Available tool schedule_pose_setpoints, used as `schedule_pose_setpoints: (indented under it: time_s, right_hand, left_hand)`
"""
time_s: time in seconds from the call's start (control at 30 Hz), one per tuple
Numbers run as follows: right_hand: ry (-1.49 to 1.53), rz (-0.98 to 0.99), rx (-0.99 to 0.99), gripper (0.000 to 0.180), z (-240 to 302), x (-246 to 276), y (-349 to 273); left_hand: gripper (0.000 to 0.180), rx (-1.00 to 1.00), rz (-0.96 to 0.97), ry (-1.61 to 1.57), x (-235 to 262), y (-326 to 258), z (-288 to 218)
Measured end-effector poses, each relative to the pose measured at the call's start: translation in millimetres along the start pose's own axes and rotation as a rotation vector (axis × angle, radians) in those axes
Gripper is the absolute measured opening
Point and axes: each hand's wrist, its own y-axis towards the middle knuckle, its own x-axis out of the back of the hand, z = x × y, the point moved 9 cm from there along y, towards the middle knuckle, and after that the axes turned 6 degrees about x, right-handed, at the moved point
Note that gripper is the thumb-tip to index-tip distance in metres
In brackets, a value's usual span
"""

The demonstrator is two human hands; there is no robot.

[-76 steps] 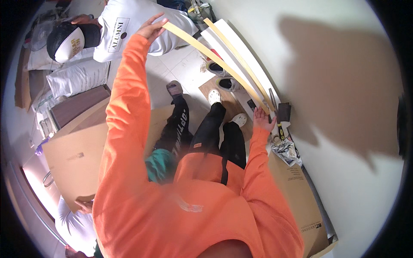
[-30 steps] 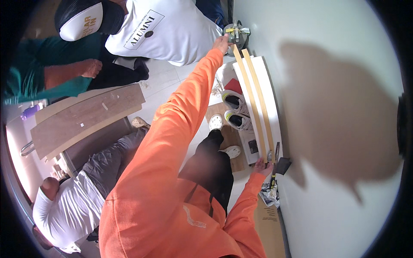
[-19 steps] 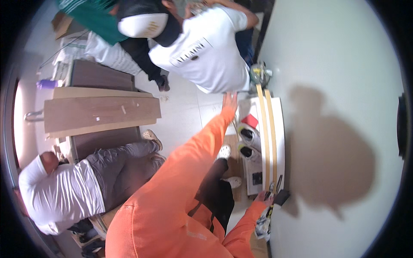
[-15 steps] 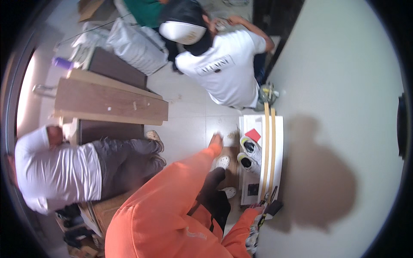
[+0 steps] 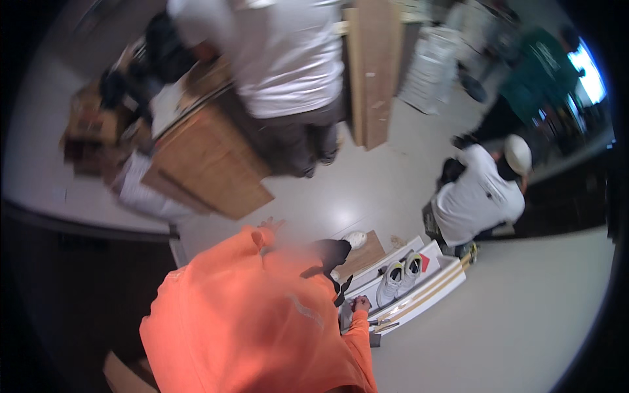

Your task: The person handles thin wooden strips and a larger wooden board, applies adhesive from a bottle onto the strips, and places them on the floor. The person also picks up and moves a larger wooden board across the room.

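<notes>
My left hand (image 5: 271,225) reaches past the orange sleeve with its fingers spread and nothing in them. My right hand (image 5: 360,303) is closed at the near end of a white panel unit (image 5: 452,268); what it holds is too small to make out. Just beyond that hand, a pair of white sneakers (image 5: 400,278) stands on the unit beside a small red piece (image 5: 424,263). Thin yellowish strips (image 5: 429,288) run along its edge. Near my right hand lie tools (image 5: 385,324), partly hidden.
Brown boards (image 5: 213,164) lean at the left, close to a standing person in a white shirt (image 5: 288,59). Another person in white (image 5: 478,196) crouches at the unit's far end. Upright boards (image 5: 373,72) and white sacks (image 5: 432,65) stand farther back. A pale wall (image 5: 517,314) borders the right.
The view has swung to the left, so the room appears turned. My left hand has moved away from the unit and its fingers have spread. My right hand has left the tools.
</notes>
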Motion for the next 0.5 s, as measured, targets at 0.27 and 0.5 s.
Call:
schedule_pose_setpoints:
  time_s: [0.27, 0.5]
  right_hand:
    - [-0.365, 0.018, 0.133, 0.013, 31.6, -3.7, 4.6]
    - [-0.590, 0.081, 0.546, 0.016, 168.8, -166.4, 20.9]
  left_hand:
    - [0.045, 0.789, 0.383, -0.420, -52.0, -137.6, 234.2]
    - [0.048, 1.272, -0.137, -1.158, -104.2, -118.7, 400.2]
